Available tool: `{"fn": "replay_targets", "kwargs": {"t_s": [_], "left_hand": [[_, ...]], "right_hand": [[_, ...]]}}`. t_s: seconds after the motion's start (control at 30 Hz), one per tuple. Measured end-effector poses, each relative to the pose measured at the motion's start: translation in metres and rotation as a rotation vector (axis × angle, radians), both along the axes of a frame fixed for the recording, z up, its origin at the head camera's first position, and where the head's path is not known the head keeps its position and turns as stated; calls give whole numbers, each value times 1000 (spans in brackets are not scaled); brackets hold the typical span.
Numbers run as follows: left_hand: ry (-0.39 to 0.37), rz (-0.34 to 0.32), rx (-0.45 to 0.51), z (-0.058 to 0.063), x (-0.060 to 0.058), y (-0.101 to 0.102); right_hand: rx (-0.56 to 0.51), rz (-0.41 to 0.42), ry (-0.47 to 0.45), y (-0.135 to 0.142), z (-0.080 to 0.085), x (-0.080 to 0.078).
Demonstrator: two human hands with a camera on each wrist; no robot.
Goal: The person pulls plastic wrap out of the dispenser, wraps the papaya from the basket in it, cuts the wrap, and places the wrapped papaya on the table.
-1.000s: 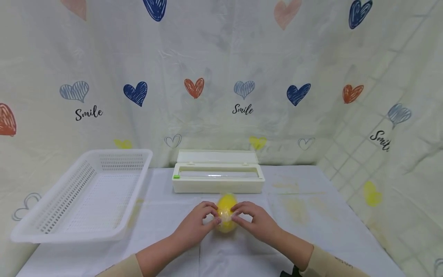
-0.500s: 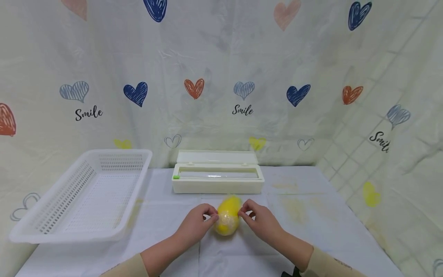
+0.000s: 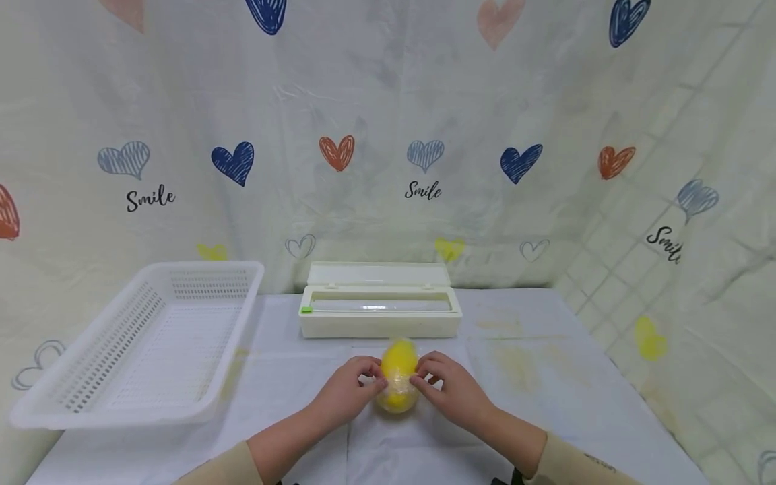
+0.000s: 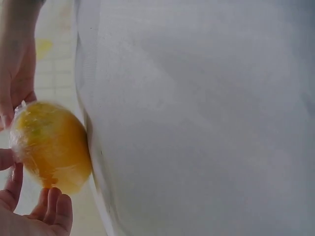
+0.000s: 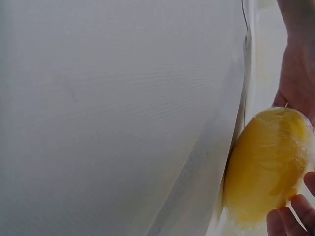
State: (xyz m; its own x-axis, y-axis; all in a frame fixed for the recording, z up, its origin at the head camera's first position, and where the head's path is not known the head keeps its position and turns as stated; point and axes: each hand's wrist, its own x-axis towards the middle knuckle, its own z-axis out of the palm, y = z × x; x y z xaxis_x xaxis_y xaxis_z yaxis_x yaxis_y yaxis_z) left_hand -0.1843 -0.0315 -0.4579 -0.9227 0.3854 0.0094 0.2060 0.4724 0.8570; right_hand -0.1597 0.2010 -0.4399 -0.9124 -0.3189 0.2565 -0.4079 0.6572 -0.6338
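Note:
A yellow oval fruit point(image 3: 398, 367), smooth and wrapped in clear cling film, rests on the table between my hands. From the left side, my left hand point(image 3: 348, 387) pinches the film, thumb against fingers. My right hand point(image 3: 451, 387) does likewise on the right side. In the left wrist view, bunched film shows on the near side of the fruit point(image 4: 54, 147), and fingers of the left hand point(image 4: 34, 211) touch its side. The right wrist view has the wrapped fruit point(image 5: 268, 167) with fingertips of the right hand point(image 5: 290, 216) beneath it.
Behind the fruit stands a cream cling film dispenser point(image 3: 380, 328), lid raised, with a clear roll inside and a green slider at its left end. A white perforated basket point(image 3: 209, 404) occupies the left side. White cloth point(image 3: 527, 431) covers the table, and a heart-printed curtain hangs behind.
The fruit tilted to the right half a second ago and now stands straighter. My right hand has shifted slightly inward against it. Both hands stay at its sides.

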Motion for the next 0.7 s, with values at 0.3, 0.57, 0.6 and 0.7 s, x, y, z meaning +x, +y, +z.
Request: {"fn": "replay_targets", "kwargs": {"t_s": [0.3,0.57,0.6,0.7], "left_hand": [[-78,17,1,2,-6,3],[-124,11,72,1,-7,-5],[-120,3,75,1,-7,-5],[-104,-20,86,2,-8,-6]], "right_hand": [[-7,-55,-71,-4,4,-6],[-43,-55,-88,0,3,-8],[-33,-48,-76,1,2,-8],[-8,-29,-25,3,2,-7]]}}
